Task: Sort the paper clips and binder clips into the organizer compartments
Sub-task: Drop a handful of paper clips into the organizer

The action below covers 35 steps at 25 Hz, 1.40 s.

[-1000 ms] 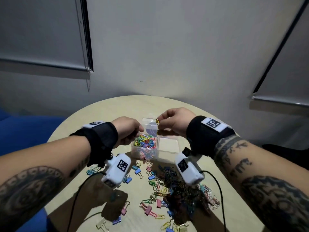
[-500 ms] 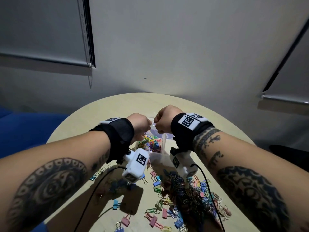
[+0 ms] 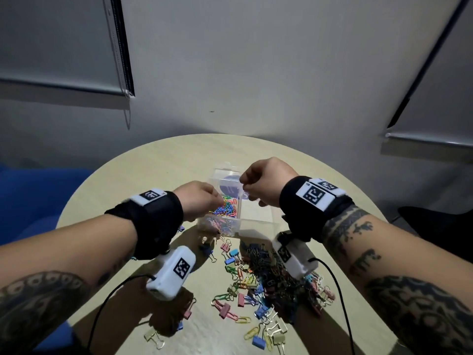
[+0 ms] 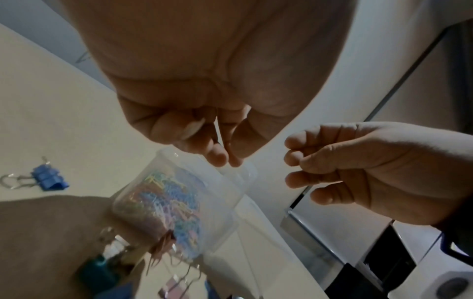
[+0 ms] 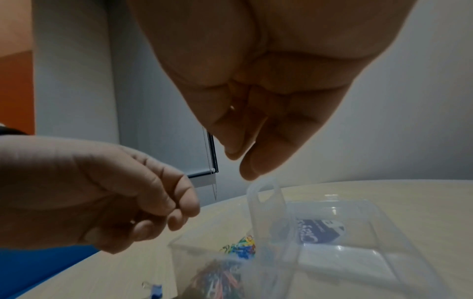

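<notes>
Both hands hover over the clear organizer point(image 3: 231, 172), fingers curled down. Left hand point(image 3: 198, 199) sits above the compartment filled with coloured paper clips point(image 3: 226, 208), fingertips pressed together; can't tell if it holds a clip. Right hand point(image 3: 266, 181) hangs over the divider tab point(image 5: 266, 200), thumb and forefinger nearly meeting, a small gold glint between the fingers, unclear what. Mixed pile of binder clips point(image 3: 256, 283) lies on the round table point(image 3: 158, 165) below the wrists, nearer the person.
</notes>
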### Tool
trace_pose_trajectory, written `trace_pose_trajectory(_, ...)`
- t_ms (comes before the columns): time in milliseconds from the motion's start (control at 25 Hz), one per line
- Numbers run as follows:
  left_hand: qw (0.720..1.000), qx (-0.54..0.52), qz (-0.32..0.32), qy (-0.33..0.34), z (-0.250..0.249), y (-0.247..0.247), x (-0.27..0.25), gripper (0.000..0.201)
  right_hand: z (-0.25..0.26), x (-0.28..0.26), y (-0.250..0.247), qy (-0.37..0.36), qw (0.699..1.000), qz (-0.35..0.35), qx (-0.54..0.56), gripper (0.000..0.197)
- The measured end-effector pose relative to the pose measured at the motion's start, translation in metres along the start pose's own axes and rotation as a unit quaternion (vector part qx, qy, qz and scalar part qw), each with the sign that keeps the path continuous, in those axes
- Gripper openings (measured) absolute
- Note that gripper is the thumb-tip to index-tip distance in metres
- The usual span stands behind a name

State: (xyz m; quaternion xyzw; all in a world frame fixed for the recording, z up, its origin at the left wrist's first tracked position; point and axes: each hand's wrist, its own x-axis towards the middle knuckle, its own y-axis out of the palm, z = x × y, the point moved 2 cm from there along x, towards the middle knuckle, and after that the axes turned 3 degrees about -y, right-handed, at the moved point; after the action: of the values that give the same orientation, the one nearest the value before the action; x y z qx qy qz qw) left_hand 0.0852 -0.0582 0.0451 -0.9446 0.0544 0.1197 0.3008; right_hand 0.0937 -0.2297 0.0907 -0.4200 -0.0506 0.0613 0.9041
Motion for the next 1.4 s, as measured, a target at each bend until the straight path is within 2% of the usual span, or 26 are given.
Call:
trace_pose_trajectory(80, 0.999, 0.043, 0.014, 0.027, 0.007, 0.01, -0.011, 0.007, -0.009, -0.02, 0.001, 0.009, 1.0, 0.013, -0.006, 0.017)
trace_pose_trajectory(160, 0.992, 0.095, 0.061, 0.061, 0.013, 0.021, -0.022, 0.003, -0.02, -0.039, 0.005, 0.025, 0.999, 0.044, -0.004, 0.017)
trace_pose_trajectory(240, 0.973, 0.167, 0.137, 0.079, 0.019, 0.035, -0.037, 0.006, -0.03, -0.06, 0.012, 0.024, 0.995, 0.087, -0.04, 0.016)
trace_pose_trajectory(320, 0.942, 0.27, 0.176, 0.093, 0.025, 0.049, -0.05, 0.01, -0.038, -0.08, 0.021, 0.016, 0.987, 0.125, -0.096, 0.012)
trace_pose_trajectory(440, 0.902, 0.378, 0.165, 0.126, 0.028, 0.066, -0.064, 0.018, -0.044, -0.106, 0.037, -0.006, 0.973, 0.169, -0.155, 0.008)
trace_pose_trajectory(560, 0.886, 0.411, 0.147, 0.155, 0.03, 0.073, -0.069, 0.017, -0.045, -0.124, 0.053, -0.028, 0.959, 0.216, -0.181, 0.014)
trace_pose_trajectory(720, 0.894, 0.404, 0.11, 0.161, 0.026, 0.063, -0.067, 0.013, -0.043, -0.13, 0.066, -0.054, 0.955, 0.222, -0.192, 0.013)
trace_pose_trajectory(920, 0.901, 0.408, 0.044, 0.144, 0.041, 0.025, -0.064, 0.018, -0.044, -0.133, 0.071, -0.06, 0.953, 0.221, -0.197, 0.008)
trace_pose_trajectory(1000, 0.906, 0.404, 0.042, 0.123, 0.053, 0.011, -0.068, 0.017, -0.043, -0.137, 0.073, -0.064, 0.952, 0.226, -0.198, 0.008)
trace_pose_trajectory(1120, 0.898, 0.425, 0.039, 0.109, 0.065, 0.001, -0.075, 0.016, -0.04, -0.143, 0.072, -0.064, 0.951, 0.228, -0.199, 0.012)
trace_pose_trajectory(1280, 0.901, 0.421, 0.032, 0.098, 0.074, -0.004, -0.078, 0.022, -0.031, -0.158, 0.076, -0.071, 0.938, 0.289, -0.178, 0.028)
trace_pose_trajectory(1400, 0.905, 0.414, 0.029, 0.095, 0.074, -0.005, -0.078, 0.023, -0.028, -0.159, 0.08, -0.073, 0.934, 0.287, -0.201, 0.019)
